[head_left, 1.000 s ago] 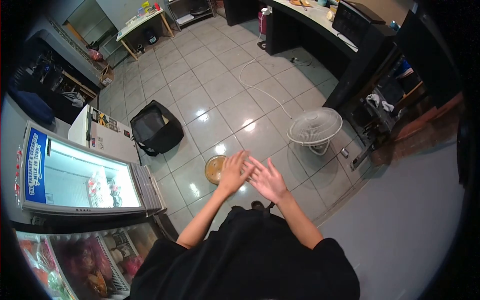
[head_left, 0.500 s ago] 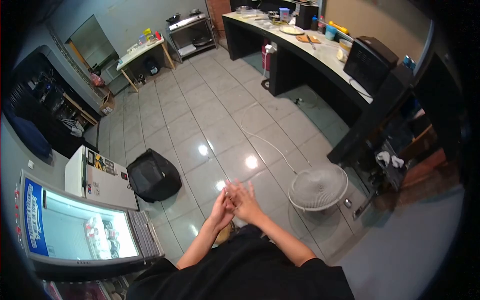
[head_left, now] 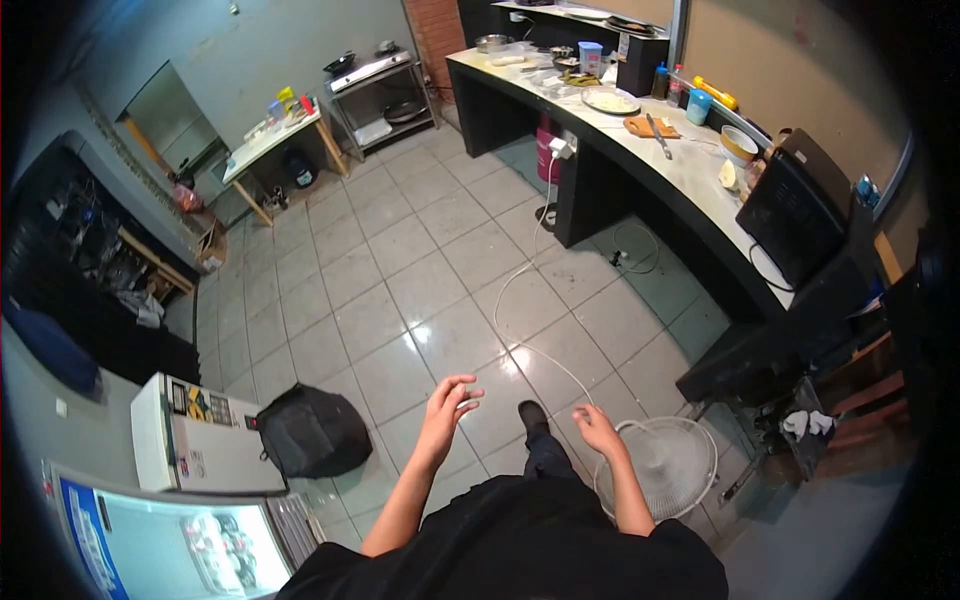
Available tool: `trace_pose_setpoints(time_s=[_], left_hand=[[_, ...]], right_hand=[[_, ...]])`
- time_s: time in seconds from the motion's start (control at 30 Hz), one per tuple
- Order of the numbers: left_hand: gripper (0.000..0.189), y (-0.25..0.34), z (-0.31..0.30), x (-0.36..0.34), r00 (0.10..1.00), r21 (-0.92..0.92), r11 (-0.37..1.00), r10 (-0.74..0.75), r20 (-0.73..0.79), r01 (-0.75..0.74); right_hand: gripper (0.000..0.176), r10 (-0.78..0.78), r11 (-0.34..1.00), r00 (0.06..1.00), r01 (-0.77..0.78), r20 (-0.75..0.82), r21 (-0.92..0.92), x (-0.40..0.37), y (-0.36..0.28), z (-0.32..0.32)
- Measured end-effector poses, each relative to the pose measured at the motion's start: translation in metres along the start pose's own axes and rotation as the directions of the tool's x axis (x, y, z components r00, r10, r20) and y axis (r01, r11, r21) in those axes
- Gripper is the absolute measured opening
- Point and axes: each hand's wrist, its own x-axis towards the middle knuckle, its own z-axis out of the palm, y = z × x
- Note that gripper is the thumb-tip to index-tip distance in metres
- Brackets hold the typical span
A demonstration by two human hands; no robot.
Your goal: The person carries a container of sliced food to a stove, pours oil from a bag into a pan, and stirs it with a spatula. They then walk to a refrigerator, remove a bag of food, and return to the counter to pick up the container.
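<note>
My left hand [head_left: 445, 410] hangs in the air over the tiled floor, its fingers loosely bent and apart, with nothing in it. To the right, my right hand [head_left: 598, 432] is also empty, its fingers partly spread. It is above the near side of the round fan [head_left: 660, 465], whose white cage stands by my right leg; I see no contact between them. One black shoe [head_left: 535, 412] shows on the floor between my hands. Left of my left hand sits a black bag [head_left: 315, 430].
A white cable [head_left: 545, 355] runs across the floor from the fan to the counter. On the long counter [head_left: 700, 170] are a knife [head_left: 659, 137], an orange cutting board [head_left: 640, 127], a plate [head_left: 610, 101] and a black appliance [head_left: 800, 205]. A lit display fridge [head_left: 160, 535] stands at lower left.
My hands were together in front of me and have moved apart, the right one out to the right. The view has shifted forward, and a shoe has come into sight.
</note>
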Motion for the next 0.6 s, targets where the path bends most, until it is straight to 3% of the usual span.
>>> trace_pose_setpoints(time_s=[0.07,0.2,0.27,0.37,0.43,0.6], left_hand=[[0.029,0.001,-0.007,0.048,0.999,0.034,0.998,-0.045,-0.023,0.046],[0.028,0.032,-0.017,0.149,0.981,0.029,0.989,-0.137,-0.134,0.142],[0.027,0.047,-0.03,0.199,0.994,0.063,0.994,-0.088,-0.064,0.092],[0.027,0.076,-0.049,0.261,0.977,0.038,0.996,-0.072,-0.199,0.082],[0.026,0.099,-0.065,0.302,0.964,0.002,0.999,-0.041,-0.264,0.043],[0.025,0.119,-0.146,0.409,0.93,0.009,0.998,-0.052,-0.363,0.059]], right_hand=[[0.036,0.082,0.997,0.995,-0.082,0.056,0.01,0.051,0.001,-0.005],[0.035,-0.044,0.999,0.988,0.045,0.147,-0.003,0.169,-0.081,-0.035],[0.04,-0.249,0.968,0.967,0.251,0.054,-0.022,0.24,-0.111,-0.028],[0.045,-0.197,0.977,0.961,0.209,0.196,-0.042,0.322,-0.202,-0.036],[0.047,-0.413,0.901,0.876,0.433,0.249,-0.03,0.373,-0.251,-0.037],[0.041,-0.47,0.87,0.82,0.493,0.325,0.015,0.498,-0.316,-0.004]])
